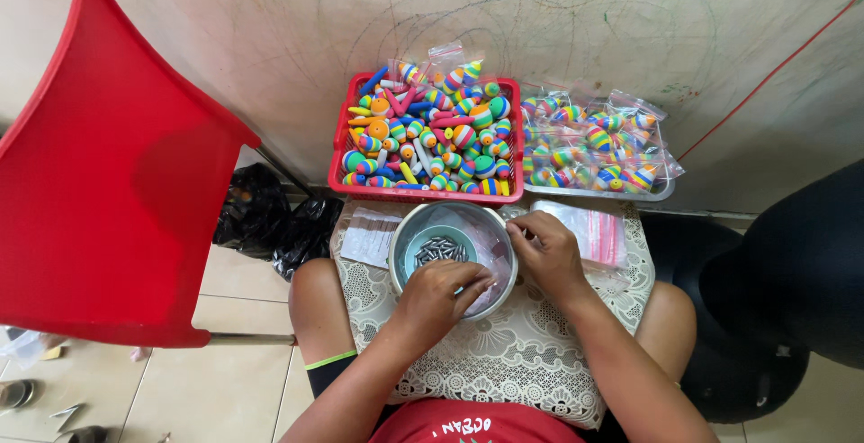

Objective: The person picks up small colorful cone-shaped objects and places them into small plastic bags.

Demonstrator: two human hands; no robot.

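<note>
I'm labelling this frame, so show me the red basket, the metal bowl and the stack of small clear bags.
red basket [338, 160]: head view, on its left wall.
metal bowl [397, 247]: head view, on its left rim.
stack of small clear bags [596, 230]: head view, on the top bag's middle.

A round steel bowl [396, 263] sits on a white lace cloth [531, 353] across the person's lap, holding a small teal dish [416, 243] of grey metal pieces [439, 250]. The left hand [438, 302] reaches into the bowl; the right hand [546, 250] rests at its rim. Beyond, a red plastic basket [335, 169] holds striped foam floats [463, 135].
</note>
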